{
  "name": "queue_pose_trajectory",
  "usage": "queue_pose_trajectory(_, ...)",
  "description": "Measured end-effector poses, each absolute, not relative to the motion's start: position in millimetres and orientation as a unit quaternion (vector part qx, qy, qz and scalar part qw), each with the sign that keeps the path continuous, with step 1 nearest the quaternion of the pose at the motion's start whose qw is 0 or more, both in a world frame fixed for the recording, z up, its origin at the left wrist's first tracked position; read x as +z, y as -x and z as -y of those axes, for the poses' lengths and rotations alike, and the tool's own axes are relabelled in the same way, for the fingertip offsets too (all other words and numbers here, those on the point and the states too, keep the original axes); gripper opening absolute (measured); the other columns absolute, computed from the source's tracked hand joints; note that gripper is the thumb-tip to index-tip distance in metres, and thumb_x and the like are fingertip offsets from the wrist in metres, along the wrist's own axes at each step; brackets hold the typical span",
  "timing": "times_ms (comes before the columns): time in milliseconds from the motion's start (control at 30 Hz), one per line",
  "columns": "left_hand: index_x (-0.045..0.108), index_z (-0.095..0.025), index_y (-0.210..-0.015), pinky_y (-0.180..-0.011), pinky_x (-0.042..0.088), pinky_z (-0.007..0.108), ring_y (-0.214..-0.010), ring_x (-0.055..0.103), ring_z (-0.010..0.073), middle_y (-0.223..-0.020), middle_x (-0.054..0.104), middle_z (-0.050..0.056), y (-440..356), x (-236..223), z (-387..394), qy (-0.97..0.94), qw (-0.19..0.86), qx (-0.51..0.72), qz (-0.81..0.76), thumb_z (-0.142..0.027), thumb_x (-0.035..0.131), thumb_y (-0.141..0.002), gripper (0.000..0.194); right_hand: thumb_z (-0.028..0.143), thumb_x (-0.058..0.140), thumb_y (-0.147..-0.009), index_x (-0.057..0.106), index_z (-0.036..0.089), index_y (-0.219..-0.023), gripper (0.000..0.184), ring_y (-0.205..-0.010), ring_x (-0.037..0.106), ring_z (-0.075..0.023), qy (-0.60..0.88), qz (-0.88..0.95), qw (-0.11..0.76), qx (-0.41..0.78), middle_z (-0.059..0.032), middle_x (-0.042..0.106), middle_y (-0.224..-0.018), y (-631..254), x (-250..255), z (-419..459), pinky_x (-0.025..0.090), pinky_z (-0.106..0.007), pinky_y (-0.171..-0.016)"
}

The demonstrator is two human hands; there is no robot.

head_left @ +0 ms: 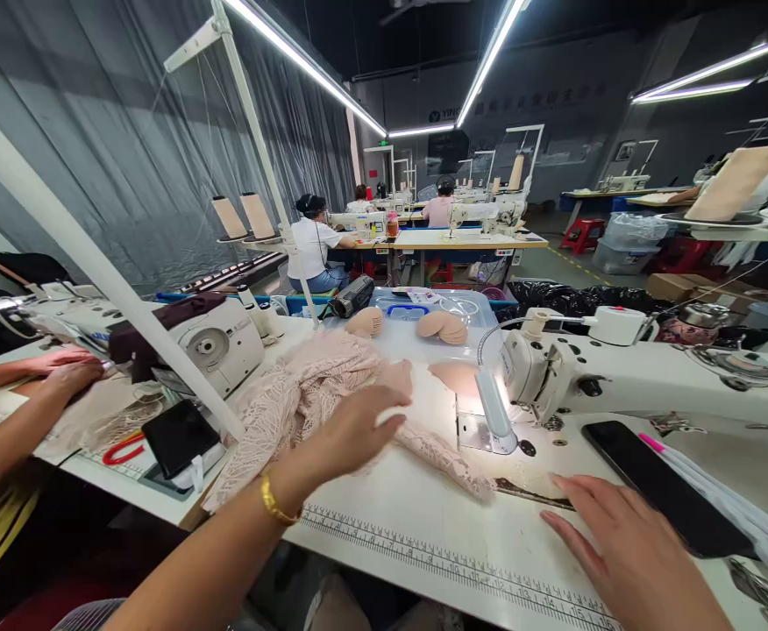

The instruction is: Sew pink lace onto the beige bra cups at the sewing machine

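Observation:
Over the edge of a heap of pale pink lace fabric [292,386] is my left hand [358,434], thumb and fingers apart. I cannot tell whether it touches the lace. A narrow end of lace [446,456] stretches across the table to its right. My right hand [621,535] is spread low over the table, fingers apart and holding nothing, left of a black phone [660,478]. Between and beyond my hands stands a white sewing machine [634,368] with a lit lamp [494,407]. A beige cup pad [456,377] lies by its needle plate [482,434].
A clear plastic bin [482,307] carries stacked beige pads [443,328] behind the machine. A ruler strip [450,561] runs along the table's front. At left, a co-worker's hands [72,372] handle fabric at another machine [209,342]; a white pole [108,272] rises between us.

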State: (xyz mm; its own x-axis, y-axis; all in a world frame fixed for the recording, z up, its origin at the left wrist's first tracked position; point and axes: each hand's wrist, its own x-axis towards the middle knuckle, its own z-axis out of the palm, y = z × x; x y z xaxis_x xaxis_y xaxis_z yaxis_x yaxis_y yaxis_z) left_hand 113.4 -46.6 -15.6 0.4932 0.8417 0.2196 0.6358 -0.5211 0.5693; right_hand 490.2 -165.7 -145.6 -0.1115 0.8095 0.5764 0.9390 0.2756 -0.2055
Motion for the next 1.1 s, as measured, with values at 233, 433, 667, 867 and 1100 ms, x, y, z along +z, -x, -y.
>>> queue_pose_trajectory(233, 0.071, -0.018, -0.094, -0.086, 0.053, 0.037, -0.089, 0.069, 0.0246, -0.095, 0.077, 0.009, -178, -50, 57, -0.812, 0.390, 0.155, -0.406, -0.046, 0.057, -0.099, 0.032, 0.034, 0.052, -0.111, 0.066, 0.024, -0.124, 0.022, -0.076, 0.075, -0.0207, 0.541, 0.728, 0.422, 0.013, -0.0016, 0.076, -0.089, -405, -128, 133, 0.062, -0.031, -0.065)
queue_pose_trajectory(433, 0.066, -0.015, -0.086, -0.061, 0.045, 0.029, -0.063, 0.058, 0.0163, -0.070, 0.064, 0.002, -172, -74, 71, -0.630, 0.649, 0.147, -0.400, -0.088, 0.058, -0.087, 0.073, 0.012, 0.043, -0.113, 0.067, 0.017, -0.123, 0.026, -0.082, 0.069, -0.0202, 0.286, 0.860, 0.410, -0.102, -0.0066, 0.078, -0.097, -364, -91, 165, 0.056, -0.034, -0.075)
queue_pose_trajectory(667, 0.068, -0.015, -0.086, -0.076, 0.043, 0.026, -0.075, 0.054, 0.0131, -0.079, 0.062, -0.001, -165, -85, 84, -0.534, 0.707, 0.241, -0.396, -0.073, 0.090, -0.068, 0.064, 0.020, 0.050, -0.113, 0.069, 0.021, -0.127, 0.023, -0.082, 0.071, -0.0196, 0.336, 0.834, 0.436, 0.028, -0.0051, 0.079, -0.097, -377, -123, 193, 0.059, -0.031, -0.076)
queue_pose_trajectory(867, 0.080, -0.013, -0.099, -0.097, 0.049, 0.033, -0.096, 0.068, 0.0224, -0.097, 0.075, 0.010, -165, -71, 104, -0.465, 0.768, 0.278, -0.341, -0.060, 0.097, -0.067, 0.060, 0.072, 0.066, -0.097, 0.070, 0.027, -0.133, 0.057, -0.110, 0.073, -0.0280, 0.529, 0.524, 0.465, 0.480, -0.0102, 0.076, -0.122, -389, -132, 177, 0.061, -0.037, -0.094)
queue_pose_trajectory(1100, 0.081, -0.016, -0.086, -0.097, 0.054, 0.032, -0.098, 0.071, 0.0259, -0.094, 0.079, 0.009, -149, -71, 98, -0.450, 0.729, 0.336, -0.391, -0.043, 0.096, -0.070, 0.036, 0.079, 0.068, -0.091, 0.066, 0.023, -0.105, 0.058, -0.079, 0.062, -0.0199, 0.497, 0.492, 0.511, 0.500, -0.0008, 0.064, -0.083, -367, -126, 159, 0.052, -0.031, -0.073)
